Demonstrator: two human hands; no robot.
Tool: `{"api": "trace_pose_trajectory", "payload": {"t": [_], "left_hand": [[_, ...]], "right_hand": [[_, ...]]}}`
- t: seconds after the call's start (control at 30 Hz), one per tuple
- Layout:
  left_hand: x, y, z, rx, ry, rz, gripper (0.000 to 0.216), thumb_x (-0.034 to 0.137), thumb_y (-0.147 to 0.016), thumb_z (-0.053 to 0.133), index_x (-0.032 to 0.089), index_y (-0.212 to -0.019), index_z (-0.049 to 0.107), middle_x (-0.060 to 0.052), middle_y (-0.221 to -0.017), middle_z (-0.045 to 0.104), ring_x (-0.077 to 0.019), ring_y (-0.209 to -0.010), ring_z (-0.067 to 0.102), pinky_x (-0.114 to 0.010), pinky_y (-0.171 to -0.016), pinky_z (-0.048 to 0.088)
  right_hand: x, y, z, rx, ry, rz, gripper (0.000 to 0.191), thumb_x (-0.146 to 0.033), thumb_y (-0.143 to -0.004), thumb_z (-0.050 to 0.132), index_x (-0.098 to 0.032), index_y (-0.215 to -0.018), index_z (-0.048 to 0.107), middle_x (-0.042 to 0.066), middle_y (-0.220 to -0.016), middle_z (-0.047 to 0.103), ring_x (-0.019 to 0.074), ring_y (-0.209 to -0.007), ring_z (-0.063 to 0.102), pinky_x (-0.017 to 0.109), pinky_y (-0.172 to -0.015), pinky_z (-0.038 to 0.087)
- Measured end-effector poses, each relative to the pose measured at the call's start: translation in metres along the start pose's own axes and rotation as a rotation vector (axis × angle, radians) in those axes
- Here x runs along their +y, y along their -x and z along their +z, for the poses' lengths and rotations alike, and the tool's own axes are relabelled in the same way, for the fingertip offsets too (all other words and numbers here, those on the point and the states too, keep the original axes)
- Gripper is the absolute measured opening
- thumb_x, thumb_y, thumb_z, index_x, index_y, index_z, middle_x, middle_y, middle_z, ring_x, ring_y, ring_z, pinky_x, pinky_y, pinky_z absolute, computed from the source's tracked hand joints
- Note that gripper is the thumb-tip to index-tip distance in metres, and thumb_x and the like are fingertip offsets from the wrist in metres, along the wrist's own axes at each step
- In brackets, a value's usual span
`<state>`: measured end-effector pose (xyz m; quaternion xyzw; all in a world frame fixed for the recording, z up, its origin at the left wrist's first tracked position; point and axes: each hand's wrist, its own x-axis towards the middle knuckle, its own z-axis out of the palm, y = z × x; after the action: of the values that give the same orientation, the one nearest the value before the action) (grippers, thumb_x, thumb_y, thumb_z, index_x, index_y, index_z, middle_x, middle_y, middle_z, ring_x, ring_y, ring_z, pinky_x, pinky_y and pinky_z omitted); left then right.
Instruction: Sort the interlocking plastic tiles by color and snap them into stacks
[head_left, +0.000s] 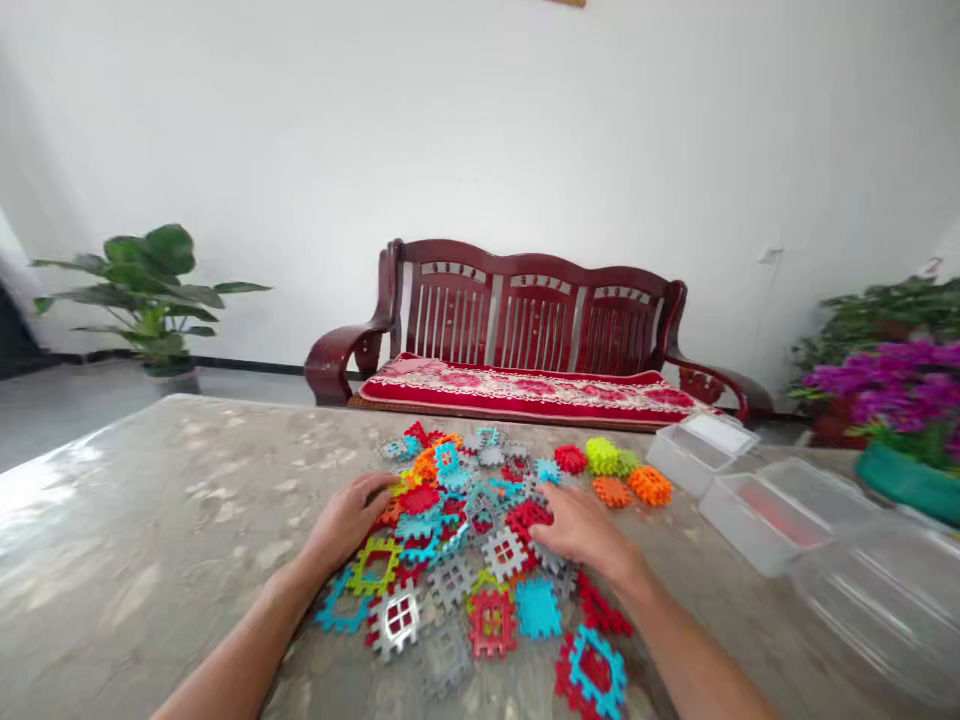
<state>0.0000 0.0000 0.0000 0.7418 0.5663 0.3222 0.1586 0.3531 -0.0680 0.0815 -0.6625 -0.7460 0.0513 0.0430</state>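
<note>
A heap of toothed plastic building tiles (465, 540) in red, blue, grey, orange and green lies spread on a marbled table (150, 520). My left hand (349, 518) rests on the heap's left side, fingers loosely curled over orange and red tiles. My right hand (577, 525) lies palm down on the right side, fingers stretched towards a red tile (525, 517). Neither hand lifts a piece. A few round orange, green and red pieces (615, 470) sit apart behind the heap.
Clear plastic boxes with open lids (757, 500) stand in a row at the table's right. Behind the table is a dark red wooden bench with a red cushion (525, 340). Potted plants stand at left (150, 290) and right (892, 390).
</note>
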Motion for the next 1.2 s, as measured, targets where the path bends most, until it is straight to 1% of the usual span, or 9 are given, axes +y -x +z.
{"api": "trace_pose_trajectory", "payload": {"t": [0.2, 0.33, 0.47, 0.57, 0.73, 0.93, 1.03, 1.1, 1.2], "left_hand": [[0.001, -0.001, -0.001, 0.019, -0.002, 0.012, 0.039, 0.044, -0.086, 0.045, 0.024, -0.106, 0.072, -0.004, -0.115, 0.073, -0.0238, -0.109, 0.065, -0.035, -0.1, 0.048], [0.002, 0.0, -0.001, 0.031, -0.004, 0.027, 0.037, 0.044, -0.086, 0.046, 0.025, -0.104, 0.072, -0.003, -0.114, 0.073, -0.0232, -0.107, 0.065, -0.034, -0.099, 0.048], [0.002, 0.0, -0.001, 0.035, 0.001, 0.034, 0.037, 0.043, -0.086, 0.046, 0.025, -0.104, 0.072, -0.003, -0.114, 0.073, -0.0234, -0.107, 0.066, -0.035, -0.1, 0.048], [0.002, -0.001, 0.0, 0.03, 0.0, 0.026, 0.037, 0.043, -0.086, 0.046, 0.024, -0.105, 0.072, -0.004, -0.115, 0.073, -0.0233, -0.107, 0.066, -0.035, -0.099, 0.049], [0.002, -0.001, -0.001, 0.018, 0.003, 0.012, 0.037, 0.042, -0.086, 0.046, 0.024, -0.106, 0.072, -0.004, -0.115, 0.073, -0.0233, -0.108, 0.065, -0.035, -0.1, 0.048], [0.002, -0.001, -0.001, 0.02, 0.007, 0.01, 0.037, 0.043, -0.086, 0.046, 0.025, -0.105, 0.071, -0.003, -0.116, 0.073, -0.023, -0.109, 0.065, -0.034, -0.1, 0.048], [0.001, -0.001, 0.0, 0.02, 0.016, 0.016, 0.037, 0.043, -0.086, 0.046, 0.025, -0.105, 0.072, -0.003, -0.115, 0.073, -0.0231, -0.109, 0.065, -0.035, -0.1, 0.048], [0.001, -0.001, 0.0, 0.019, 0.017, 0.013, 0.038, 0.043, -0.086, 0.046, 0.024, -0.105, 0.072, -0.004, -0.115, 0.072, -0.0234, -0.108, 0.065, -0.036, -0.1, 0.048], [0.002, -0.001, 0.0, 0.023, 0.013, 0.014, 0.037, 0.042, -0.085, 0.046, 0.023, -0.105, 0.071, -0.004, -0.115, 0.073, -0.0236, -0.108, 0.065, -0.036, -0.1, 0.048]], "right_hand": [[0.017, -0.007, 0.002, -0.04, -0.188, 0.05, 0.058, -0.041, -0.068, 0.071, -0.023, -0.123, 0.062, 0.004, -0.099, 0.073, 0.0239, -0.091, 0.065, 0.028, -0.071, 0.042], [0.041, -0.02, -0.011, 0.128, -0.327, 0.139, 0.06, -0.043, -0.073, 0.068, -0.023, -0.129, 0.058, 0.004, -0.106, 0.073, 0.0212, -0.091, 0.067, 0.027, -0.072, 0.044], [0.062, -0.039, -0.017, 0.339, -0.172, 0.3, 0.058, -0.044, -0.077, 0.066, -0.021, -0.13, 0.057, 0.008, -0.112, 0.072, 0.0262, -0.102, 0.066, 0.032, -0.079, 0.045], [0.069, -0.05, -0.013, 0.363, -0.043, 0.336, 0.056, -0.043, -0.079, 0.066, -0.021, -0.129, 0.058, 0.01, -0.113, 0.072, 0.0284, -0.105, 0.065, 0.034, -0.081, 0.046], [0.069, -0.06, -0.009, 0.363, 0.08, 0.358, 0.053, -0.041, -0.082, 0.064, -0.02, -0.13, 0.057, 0.013, -0.109, 0.072, 0.0299, -0.104, 0.064, 0.036, -0.081, 0.046], [0.067, -0.062, -0.004, 0.392, 0.125, 0.299, 0.04, -0.039, -0.085, 0.062, -0.021, -0.121, 0.064, 0.011, -0.113, 0.072, 0.0286, -0.105, 0.062, 0.034, -0.081, 0.045], [0.061, -0.053, 0.0, 0.411, 0.068, 0.252, 0.028, -0.035, -0.089, 0.056, -0.024, -0.112, 0.069, 0.006, -0.11, 0.073, 0.0233, -0.102, 0.064, 0.03, -0.082, 0.043], [0.056, -0.044, 0.002, 0.374, 0.014, 0.221, 0.025, -0.031, -0.092, 0.051, -0.026, -0.103, 0.072, 0.004, -0.102, 0.075, 0.0204, -0.096, 0.065, 0.028, -0.079, 0.043], [0.047, -0.029, 0.006, 0.324, 0.025, 0.186, 0.025, -0.03, -0.093, 0.049, -0.025, -0.098, 0.073, 0.005, -0.099, 0.074, 0.0216, -0.096, 0.065, 0.029, -0.079, 0.042]]}}
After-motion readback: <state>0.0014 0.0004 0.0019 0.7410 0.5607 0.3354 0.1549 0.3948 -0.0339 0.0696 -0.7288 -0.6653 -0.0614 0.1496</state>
